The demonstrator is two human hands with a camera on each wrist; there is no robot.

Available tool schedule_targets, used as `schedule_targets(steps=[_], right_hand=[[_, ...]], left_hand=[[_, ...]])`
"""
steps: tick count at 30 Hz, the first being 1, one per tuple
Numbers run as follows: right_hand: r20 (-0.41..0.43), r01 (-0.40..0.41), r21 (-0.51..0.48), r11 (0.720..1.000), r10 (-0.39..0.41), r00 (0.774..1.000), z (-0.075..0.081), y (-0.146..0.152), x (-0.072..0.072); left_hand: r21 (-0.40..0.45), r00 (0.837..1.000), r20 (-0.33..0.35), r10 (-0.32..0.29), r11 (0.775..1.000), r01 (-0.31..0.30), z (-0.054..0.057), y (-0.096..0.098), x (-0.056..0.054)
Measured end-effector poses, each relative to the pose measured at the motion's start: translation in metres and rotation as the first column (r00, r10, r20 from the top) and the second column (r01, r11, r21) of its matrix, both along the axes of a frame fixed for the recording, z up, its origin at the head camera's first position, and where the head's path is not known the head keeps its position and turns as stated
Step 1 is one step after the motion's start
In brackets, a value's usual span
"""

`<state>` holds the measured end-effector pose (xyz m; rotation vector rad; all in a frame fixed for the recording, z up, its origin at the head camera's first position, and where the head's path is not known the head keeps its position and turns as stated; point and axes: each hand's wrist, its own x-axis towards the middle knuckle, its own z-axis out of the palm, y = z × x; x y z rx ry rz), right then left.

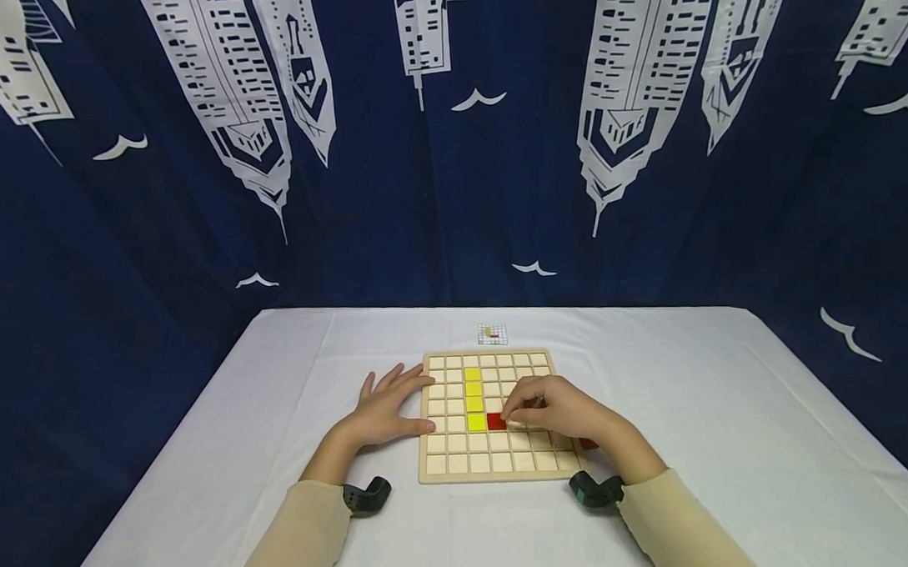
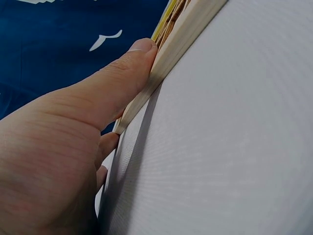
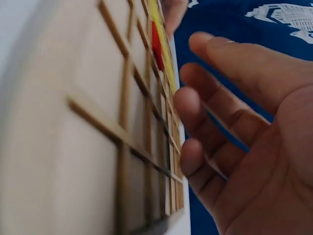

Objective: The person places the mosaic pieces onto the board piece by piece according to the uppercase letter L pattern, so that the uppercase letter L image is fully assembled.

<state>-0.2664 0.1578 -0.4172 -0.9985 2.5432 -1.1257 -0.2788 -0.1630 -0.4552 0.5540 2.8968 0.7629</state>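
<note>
A wooden grid board (image 1: 447,481) lies flat on the white table. Several yellow tiles (image 1: 474,389) form a column in its cells, and a red tile (image 1: 495,421) sits to the right of the lowest one. My left hand (image 1: 380,416) rests at the board's left edge, fingers spread; its thumb (image 2: 122,73) touches the wooden rim. Over the board, my right hand (image 1: 562,407) has its fingertips near the red tile. In the right wrist view, that hand's loosely bent fingers (image 3: 188,103) hold nothing, and the red tile (image 3: 157,46) lies apart from them.
A small printed card (image 1: 492,334) with a coloured grid pattern lies behind the board. Beside the board's right edge, a red piece (image 1: 588,443) is partly hidden under my right forearm. A dark blue curtain (image 1: 426,232) hangs behind the table (image 1: 720,393).
</note>
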Motion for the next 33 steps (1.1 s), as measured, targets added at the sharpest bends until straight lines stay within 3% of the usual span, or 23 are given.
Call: schedule_targets(steps=[6,18,33], right_hand=[[0.007,0.009,0.052,0.999,-0.009,1.000,0.006,0.014,-0.003],[0.130,0.060,0.176,0.983,-0.084,0.988,0.021,0.059,-0.008],[0.255,0.002,0.225,0.974,-0.061,0.965,0.013,0.089,-0.008]], left_hand=[[-0.004,1.000,0.004,0.002,1.000,-0.002,0.000,0.000,-0.001],[-0.005,1.000,-0.002,0.001,1.000,-0.001,0.000,-0.001,0.000],[-0.007,1.000,-0.002,0.004,1.000,-0.004,-0.002,-0.001,-0.002]])
